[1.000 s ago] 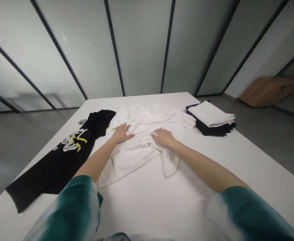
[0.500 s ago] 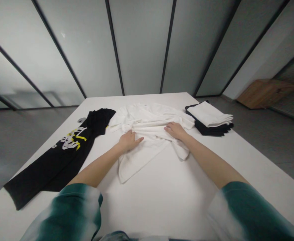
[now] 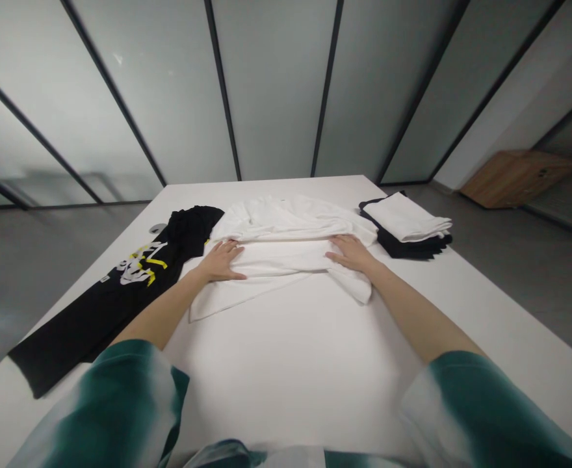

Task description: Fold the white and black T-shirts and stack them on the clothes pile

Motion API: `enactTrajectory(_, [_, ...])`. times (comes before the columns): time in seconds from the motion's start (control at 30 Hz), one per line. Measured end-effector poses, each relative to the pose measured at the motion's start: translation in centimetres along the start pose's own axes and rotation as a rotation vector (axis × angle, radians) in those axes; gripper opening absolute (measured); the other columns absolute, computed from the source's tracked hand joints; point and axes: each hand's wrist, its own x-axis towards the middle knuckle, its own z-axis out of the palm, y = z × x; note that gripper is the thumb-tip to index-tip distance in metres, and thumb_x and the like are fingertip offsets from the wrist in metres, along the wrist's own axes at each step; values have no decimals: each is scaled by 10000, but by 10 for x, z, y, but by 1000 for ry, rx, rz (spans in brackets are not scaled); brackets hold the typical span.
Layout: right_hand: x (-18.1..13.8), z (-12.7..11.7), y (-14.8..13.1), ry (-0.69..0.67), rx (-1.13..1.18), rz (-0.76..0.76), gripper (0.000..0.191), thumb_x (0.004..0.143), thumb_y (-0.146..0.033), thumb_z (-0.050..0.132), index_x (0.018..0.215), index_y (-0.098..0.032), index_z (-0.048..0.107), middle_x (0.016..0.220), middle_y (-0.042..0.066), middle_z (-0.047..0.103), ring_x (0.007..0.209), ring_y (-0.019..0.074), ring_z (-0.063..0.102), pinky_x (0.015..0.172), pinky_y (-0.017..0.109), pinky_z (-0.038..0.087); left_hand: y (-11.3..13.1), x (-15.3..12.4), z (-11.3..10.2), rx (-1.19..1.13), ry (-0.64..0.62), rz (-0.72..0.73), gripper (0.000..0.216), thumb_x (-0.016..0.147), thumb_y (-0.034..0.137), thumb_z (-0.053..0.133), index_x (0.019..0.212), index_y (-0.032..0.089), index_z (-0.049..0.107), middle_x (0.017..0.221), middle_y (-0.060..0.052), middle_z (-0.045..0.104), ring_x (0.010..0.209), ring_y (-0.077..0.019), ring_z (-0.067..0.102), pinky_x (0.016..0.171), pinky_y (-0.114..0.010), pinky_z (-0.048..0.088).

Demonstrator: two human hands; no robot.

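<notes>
A white T-shirt-like garment [image 3: 286, 224] lies spread and creased across the middle of the table, its near edge slanting and loosely folded. On its left part rests my left hand [image 3: 221, 261], palm down with the fingers apart. My right hand [image 3: 349, 252] lies on the right part of the cloth, fingers stretched out and thumb pointing inward. Neither hand grips the fabric. Just left of the white garment is a long black garment [image 3: 105, 305] with a white and yellow print, its far end bunched up.
At the right stands a stack of folded clothes, a white folded piece [image 3: 407, 218] on top of black ones [image 3: 403, 247]. A small grey round object [image 3: 158, 229] sits by the black garment. The white table [image 3: 290, 377] faces frosted panels; a wooden cabinet [image 3: 520, 177] stands beyond.
My left hand has moved left across the white garment, and the cloth's left part has spread out and flattened. The right hand has shifted slightly right.
</notes>
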Motion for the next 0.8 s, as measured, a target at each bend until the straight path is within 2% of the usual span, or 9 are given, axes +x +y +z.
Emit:
enactTrajectory(0.1, [2, -8, 6, 14, -40, 26, 575, 950, -531, 469, 1346, -128, 576, 1439, 183, 530, 1345, 317, 451, 1124, 452, 308, -9, 2, -8, 34, 54, 2, 958, 709, 748, 634, 1455, 175, 453, 1554, -166, 394, 1448, -337, 317, 1200, -463, 176])
enactTrajectory(0.2, [7, -21, 1, -1, -116, 171, 473, 945, -452, 504, 1271, -129, 620, 1382, 198, 568, 1280, 340, 498, 1056, 473, 366, -5, 7, -23, 60, 164, -40, 811, 760, 663, 647, 1385, 164, 511, 1481, -173, 471, 1383, -340, 402, 1159, -454, 266])
enactTrajectory(0.27, [11, -31, -12, 5, -146, 268, 384, 947, -361, 497, 1217, -130, 642, 1308, 199, 613, 1225, 342, 534, 1006, 464, 395, 9, 9, -32, 75, 195, -80, 585, 844, 531, 608, 1292, 156, 576, 1371, -172, 556, 1296, -331, 486, 1094, -444, 352])
enactTrajectory(0.37, [11, -42, -47, -40, -54, 340, 328, 972, -320, 430, 1116, -152, 672, 1141, 162, 689, 1079, 291, 617, 903, 384, 441, 45, 7, -35, 16, 109, -103, 331, 920, 390, 509, 1124, 167, 646, 1134, -132, 658, 1087, -280, 612, 950, -392, 460])
enactTrajectory(0.47, [0, -43, -84, -162, 69, 303, 448, 989, -494, 386, 1069, -171, 686, 1080, 148, 699, 989, 276, 638, 822, 352, 466, 80, -2, -26, -62, 91, 15, 375, 904, 493, 538, 1088, 187, 652, 1102, -111, 652, 1032, -267, 619, 907, -376, 482])
enactTrajectory(0.57, [-17, -34, -102, -169, 24, 176, 521, 933, -566, 493, 1204, -149, 649, 1238, 192, 622, 1134, 333, 569, 885, 392, 462, 94, -9, -14, -86, 140, 67, 312, 938, 422, 505, 1104, 199, 646, 1162, -112, 630, 1074, -260, 595, 924, -376, 475])
enactTrajectory(0.67, [-27, -23, -91, -130, -5, 61, 419, 960, -403, 501, 1273, -148, 613, 1286, 195, 587, 1182, 318, 539, 956, 404, 437, 88, -11, -10, -144, 155, 42, 276, 970, 274, 399, 1032, 178, 651, 1109, -119, 644, 1049, -241, 599, 931, -366, 468])
enactTrajectory(0.73, [-29, -20, -74, -111, 39, 16, 334, 965, -304, 483, 1219, -155, 641, 1256, 173, 616, 1168, 289, 553, 983, 392, 424, 80, -11, -13, -227, 152, 54, 271, 958, 245, 384, 974, 168, 643, 1045, -116, 656, 1011, -231, 606, 934, -356, 464])
enactTrajectory(0.8, [-28, -23, -57, -111, 145, 23, 280, 946, -283, 502, 1129, -162, 677, 1190, 145, 662, 1121, 269, 583, 968, 367, 434, 72, -11, -19, -338, 120, 70, 257, 938, 241, 380, 915, 175, 628, 972, -94, 662, 950, -216, 613, 905, -339, 470])
